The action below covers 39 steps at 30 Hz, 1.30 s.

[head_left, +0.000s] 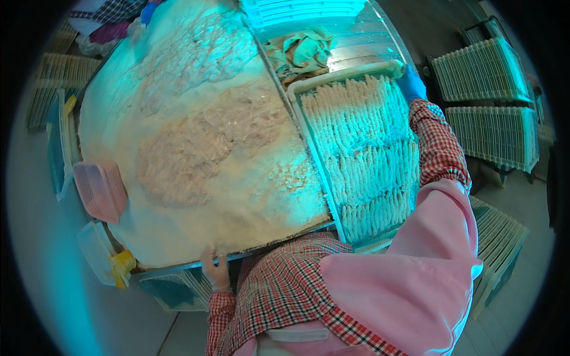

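A shallow white tray [316,153] lies to the right on the table, filled with several rows of thin, flour-coated strips [362,160] packed side by side. My right hand [411,84], in a blue glove, grips the tray's far right corner. My left hand [216,271], in a pale glove, is at the table's near edge with fingers apart and nothing seen in them. Left of the tray, a thick layer of pale flour-like powder [237,207] spreads over the table. Two heaps of wet-looking, pinkish pieces [187,157] lie on the powder.
A crumpled cloth or bag [306,50] and stacked pale blue trays [303,12] are beyond my tray. A pink basket [101,190] stands at the left edge. Racked trays [481,68] stand on the right. A co-worker's blue-gloved hand [148,12] is at the far left.
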### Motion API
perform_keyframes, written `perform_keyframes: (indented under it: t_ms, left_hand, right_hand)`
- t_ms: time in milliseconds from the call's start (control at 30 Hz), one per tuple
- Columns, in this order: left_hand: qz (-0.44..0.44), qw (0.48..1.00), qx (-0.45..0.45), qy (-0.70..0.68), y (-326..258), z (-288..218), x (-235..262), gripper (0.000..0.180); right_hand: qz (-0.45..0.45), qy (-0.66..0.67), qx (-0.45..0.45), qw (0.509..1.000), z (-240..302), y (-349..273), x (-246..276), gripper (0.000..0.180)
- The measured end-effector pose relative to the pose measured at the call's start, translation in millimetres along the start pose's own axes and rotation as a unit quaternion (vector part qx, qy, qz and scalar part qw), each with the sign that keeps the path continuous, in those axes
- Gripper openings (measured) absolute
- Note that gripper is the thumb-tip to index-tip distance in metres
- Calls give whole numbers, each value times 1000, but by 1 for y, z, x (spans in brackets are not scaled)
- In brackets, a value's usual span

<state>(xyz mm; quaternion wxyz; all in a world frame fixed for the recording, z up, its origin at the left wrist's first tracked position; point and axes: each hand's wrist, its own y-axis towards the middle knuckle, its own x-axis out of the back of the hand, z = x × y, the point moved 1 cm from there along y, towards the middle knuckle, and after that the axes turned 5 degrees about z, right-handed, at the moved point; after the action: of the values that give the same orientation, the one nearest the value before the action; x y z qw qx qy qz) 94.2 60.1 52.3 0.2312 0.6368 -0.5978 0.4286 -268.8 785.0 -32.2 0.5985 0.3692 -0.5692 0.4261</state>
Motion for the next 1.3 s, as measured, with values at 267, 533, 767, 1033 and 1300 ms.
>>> perform_keyframes:
  t_ms: [267, 533, 767, 1033, 1300]
  left_hand:
    - [-71, 976, -86, 187, 60, -25, -14, 36]
    - [-47, 890, -319, 321, 213, -123, -17, 22]
    - [45, 887, -419, 187, 197, -104, 10, 14]
    - [88, 965, -249, -7, 125, 14, 41, 28]
    - [1, 991, -135, 18, 124, -1, 42, 31]
  right_hand:
    - [5, 575, -19, 818, 87, -52, 27, 37]
    - [147, 640, 85, 749, 223, -235, 103, 33]
    - [170, 581, 133, 785, 271, -343, 68, 29]
    - [107, 322, 274, 900, 380, -412, 12, 57]
    - [71, 178, 438, 878, 460, -453, 3, 54]
